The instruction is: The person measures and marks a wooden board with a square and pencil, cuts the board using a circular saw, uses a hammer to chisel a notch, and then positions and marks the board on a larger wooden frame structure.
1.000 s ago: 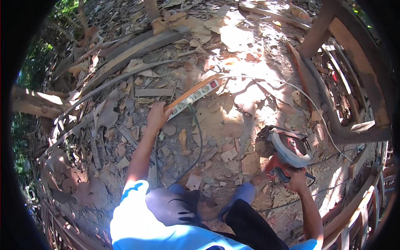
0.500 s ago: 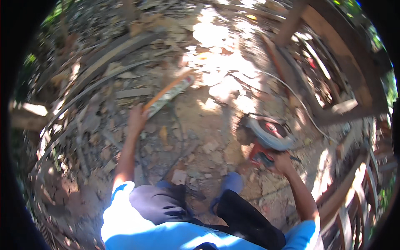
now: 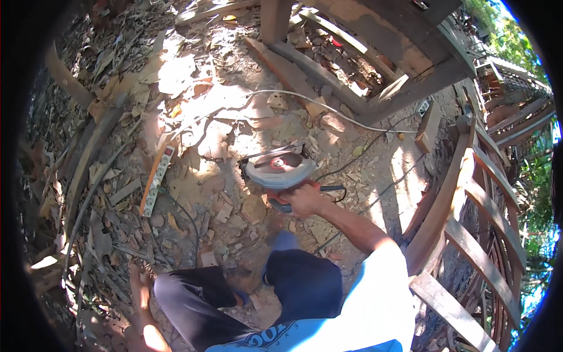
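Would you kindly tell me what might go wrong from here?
The right hand alone grips the circular saw just ahead of the right foot, so a slip or kickback might endanger that foot. A dark cable from the power strip curves near the left leg, so a shifting leg might snag it.

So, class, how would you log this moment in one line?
right hand: gripping circular saw | left hand: beside left knee | power strip: untouched

Power strip (image 3: 157, 183) left, saw (image 3: 281, 177) right of it
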### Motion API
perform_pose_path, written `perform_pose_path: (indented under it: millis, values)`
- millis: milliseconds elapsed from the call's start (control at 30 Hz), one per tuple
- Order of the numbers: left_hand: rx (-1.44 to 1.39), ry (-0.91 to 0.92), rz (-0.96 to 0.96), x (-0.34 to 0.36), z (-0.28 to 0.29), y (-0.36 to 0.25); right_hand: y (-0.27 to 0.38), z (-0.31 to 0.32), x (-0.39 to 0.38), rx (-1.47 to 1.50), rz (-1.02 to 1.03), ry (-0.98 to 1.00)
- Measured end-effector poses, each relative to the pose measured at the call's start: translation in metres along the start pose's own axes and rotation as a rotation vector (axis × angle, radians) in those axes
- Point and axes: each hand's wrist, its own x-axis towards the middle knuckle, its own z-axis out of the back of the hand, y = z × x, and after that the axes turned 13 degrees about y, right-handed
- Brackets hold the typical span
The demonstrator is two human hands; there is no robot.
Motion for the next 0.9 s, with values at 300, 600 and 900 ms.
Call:
perform_pose_path:
  millis: [300, 600, 900]
  values:
    - [0.237, 0.435, 0.212, -0.341, 0.223, -0.067, 0.066, 0.183, -0.165, 0.489, -0.251, -0.026]
    - [0.153, 0.698, 0.114, -0.298, 0.314, -0.289, 0.105, 0.34, -0.423, 1.007, -0.658, -0.739]
    - [0.22, 0.647, -0.609, -0.128, 0.306, -0.49, 0.096, 0.544, -0.558, 1.433, -0.843, -1.62]
